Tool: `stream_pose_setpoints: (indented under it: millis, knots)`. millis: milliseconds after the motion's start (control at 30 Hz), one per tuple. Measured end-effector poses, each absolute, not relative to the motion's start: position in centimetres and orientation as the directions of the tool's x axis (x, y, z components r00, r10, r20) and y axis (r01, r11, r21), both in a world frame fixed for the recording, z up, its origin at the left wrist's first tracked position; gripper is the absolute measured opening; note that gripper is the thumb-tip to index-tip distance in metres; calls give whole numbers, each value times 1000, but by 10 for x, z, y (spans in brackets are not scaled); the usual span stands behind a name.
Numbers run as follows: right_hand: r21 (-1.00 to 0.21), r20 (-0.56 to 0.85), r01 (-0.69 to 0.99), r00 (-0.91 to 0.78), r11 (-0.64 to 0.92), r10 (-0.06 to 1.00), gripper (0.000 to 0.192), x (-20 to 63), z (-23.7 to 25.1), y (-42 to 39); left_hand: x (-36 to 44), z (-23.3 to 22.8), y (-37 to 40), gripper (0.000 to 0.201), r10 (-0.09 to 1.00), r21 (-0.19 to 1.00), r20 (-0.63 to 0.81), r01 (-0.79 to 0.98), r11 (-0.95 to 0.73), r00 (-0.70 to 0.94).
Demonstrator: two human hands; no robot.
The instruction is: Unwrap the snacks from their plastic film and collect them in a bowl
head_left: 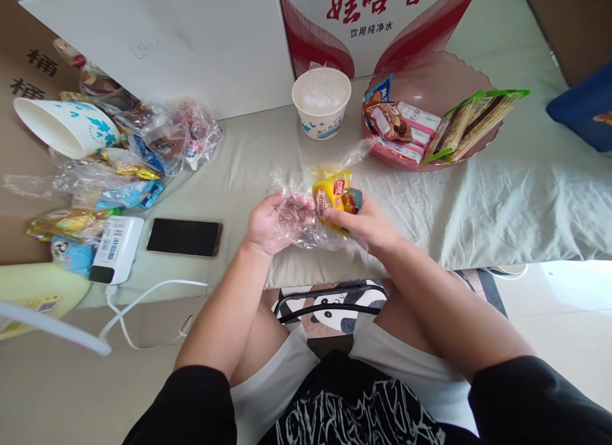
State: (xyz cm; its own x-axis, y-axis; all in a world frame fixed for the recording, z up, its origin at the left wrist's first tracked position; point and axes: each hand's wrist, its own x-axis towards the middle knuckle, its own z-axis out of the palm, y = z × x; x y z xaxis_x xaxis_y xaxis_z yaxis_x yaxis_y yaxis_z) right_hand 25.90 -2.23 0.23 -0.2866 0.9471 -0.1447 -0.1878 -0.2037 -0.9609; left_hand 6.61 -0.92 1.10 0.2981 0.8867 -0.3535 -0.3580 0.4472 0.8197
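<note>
I can see the right hand [373,227] pinching a yellow packet [329,191] over the pale cloth [248,155], near the paper cup [321,110]. Just beside it, the left hand [268,225] touches a crumpled clear bag [306,233]; whether its fingers grip, I cannot tell. A pink bowl [442,72] stands beyond, to the right

Looks down on a cloth-draped table [516,209], pale grey-green and heavily wrinkled toward the right. At the table's back left, meets an upright white panel [191,50]; at the table's back middle, a red-and-white carton [315,34]. Past the table's left end, shows brown cardboard [23,132] printed with dark characters. Below the table, drops to pale, smooth floor [554,324], gleaming brightly beside the right front edge.
</note>
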Motion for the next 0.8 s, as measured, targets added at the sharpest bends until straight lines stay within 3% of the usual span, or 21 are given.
stream_pose_setpoints:
  millis: [67, 133, 300, 400, 533, 700, 800]
  knots:
    - [-857, -236, -365, -350, -364, 907, 48, 258, 5, -21, 61, 11, -8, 42, 906, 823, -338, -386, 416, 256]
    - [-774, -273, -482, -333, -412, 903, 45, 260, 6, -18, 55, 10, -6, 46, 944, 837, -298, -436, 331, 145]
    - [-778, -154, -580, -196, -241, 968, 47, 269, 10, -9, 42, 10, 3, 40, 975, 829, -152, -558, 36, -162]
    - [-833, -108, -521, -175, -185, 979, 50, 270, 10, -10, 37, 12, 8, 39, 956, 808, -92, -582, -92, -279]
    - [-908, -99, -405, -39, -106, 994, 55, 274, 5, -10, 29, 17, 13, 44, 922, 820, -110, -559, -128, -372]
    - [-986, 155, -41, 115, 160, 981, 60, 309, 18, 18, 33, 21, 14, 42, 933, 790, -157, -608, -78, -325]
    - [-975, 219, 5, 230, 224, 948, 52, 328, 37, 35, 42, 26, 13, 46, 938, 743, -231, -669, -1, -259]
